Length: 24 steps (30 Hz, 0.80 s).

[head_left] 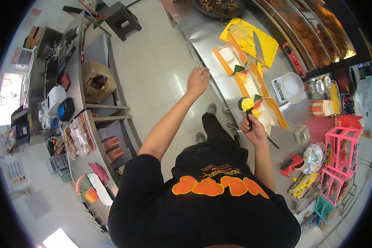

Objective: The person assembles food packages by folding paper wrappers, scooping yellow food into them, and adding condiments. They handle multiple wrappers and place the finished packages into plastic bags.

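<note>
At counter: stainless worktop [202, 31] is carrying orange trays [258, 78] and a yellow cutting board [268, 45].
Right hand [254, 129]: is clamping the black scoop [248, 109] by its handle.
Scoop load: yellow food, probably rice, is sitting heaped; soft, loose, spillable; handle is the safe hold.
Left hand [197, 80]: is hovering at the counter edge, fingers loosely curled, holding nothing.

steel counter [202, 31] | yellow cutting board [268, 43]; orange trays [258, 78]; white scale [289, 87]
</note>
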Available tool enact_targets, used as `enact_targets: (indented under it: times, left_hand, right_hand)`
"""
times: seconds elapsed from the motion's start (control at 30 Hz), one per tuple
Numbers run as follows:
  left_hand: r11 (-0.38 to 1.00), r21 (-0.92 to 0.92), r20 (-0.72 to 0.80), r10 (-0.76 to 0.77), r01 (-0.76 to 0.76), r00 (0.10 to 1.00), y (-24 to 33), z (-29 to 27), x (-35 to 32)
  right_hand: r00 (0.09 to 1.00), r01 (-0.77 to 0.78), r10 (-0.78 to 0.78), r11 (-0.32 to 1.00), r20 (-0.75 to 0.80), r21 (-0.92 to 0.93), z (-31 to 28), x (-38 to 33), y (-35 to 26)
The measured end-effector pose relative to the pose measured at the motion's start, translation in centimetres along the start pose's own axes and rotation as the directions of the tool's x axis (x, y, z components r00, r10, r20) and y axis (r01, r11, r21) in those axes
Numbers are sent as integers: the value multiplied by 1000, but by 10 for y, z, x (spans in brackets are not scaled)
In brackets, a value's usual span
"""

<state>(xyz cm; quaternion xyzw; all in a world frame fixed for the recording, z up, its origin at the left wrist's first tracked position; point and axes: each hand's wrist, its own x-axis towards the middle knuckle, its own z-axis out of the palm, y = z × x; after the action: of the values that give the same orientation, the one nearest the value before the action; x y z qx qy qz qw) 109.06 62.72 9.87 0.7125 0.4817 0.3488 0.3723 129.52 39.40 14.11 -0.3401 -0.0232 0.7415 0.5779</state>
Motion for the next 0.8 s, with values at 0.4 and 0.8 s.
enact_targets:
  times: [0.4,0.8]
  left_hand:
    - [713,642,540,-160,-282,826,-55,101,215]
    - [957,252,502,-5,-141,865,-75,84,215]
  right_hand:
    - [991,133,-131,987,-27,89,15,188,-40]
    - [933,258,-214,958,-290,123,50,314,-77]
